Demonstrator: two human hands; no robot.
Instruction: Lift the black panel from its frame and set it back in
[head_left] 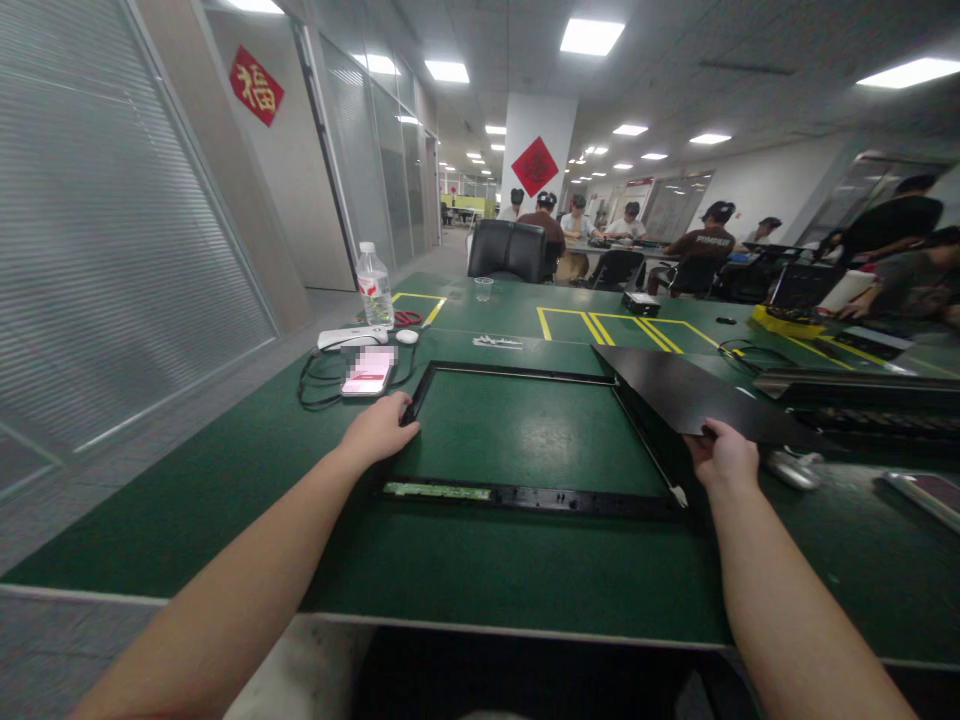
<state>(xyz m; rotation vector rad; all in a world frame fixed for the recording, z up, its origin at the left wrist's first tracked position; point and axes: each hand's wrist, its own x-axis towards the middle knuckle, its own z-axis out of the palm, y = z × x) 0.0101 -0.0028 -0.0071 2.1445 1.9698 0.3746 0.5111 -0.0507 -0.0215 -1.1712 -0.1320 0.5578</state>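
A black rectangular frame (585, 500) lies flat on the green table, with a strip of green circuit board (439, 491) set along its near edge. My left hand (381, 428) is closed around the frame's left side. In my right hand (724, 455) is the edge of a thin, dark flat panel (667, 388), pinched between thumb and fingers. The panel is tilted above the frame's right side, and its far left corner reaches the frame's far right corner. Part of the frame's right side is hidden under it.
A phone (369, 370), cables, a white mouse (407, 337) and a water bottle (373, 285) stand at the far left. Right of the panel lie a silvery object (793, 468), another phone (926, 498) and long black parts (862, 387). A plastic cup (484, 289) is farther back. People sit beyond.
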